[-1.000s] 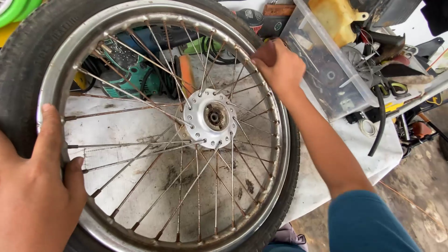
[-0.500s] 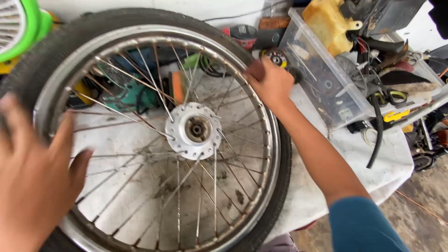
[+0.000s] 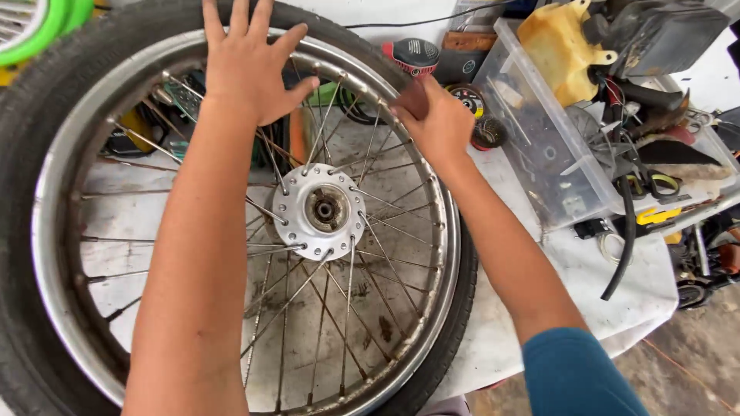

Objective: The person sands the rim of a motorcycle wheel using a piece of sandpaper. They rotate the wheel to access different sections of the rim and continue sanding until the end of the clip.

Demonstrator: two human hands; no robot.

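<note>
The left hand (image 3: 248, 68), which a second ago was resting at the near left edge of the spoked motorcycle wheel (image 3: 231, 223), is now reaching across it, fingers spread flat over the spokes by the far rim. The right hand (image 3: 438, 123) is keeping its grip, closed on the rim's right side. The wheel is lying flat on a stained white table (image 3: 570, 270), so the person seems to be steadying or turning it. A clear plastic bin (image 3: 539, 146) of parts is sitting beside it, over a concrete floor (image 3: 694, 347).
</note>
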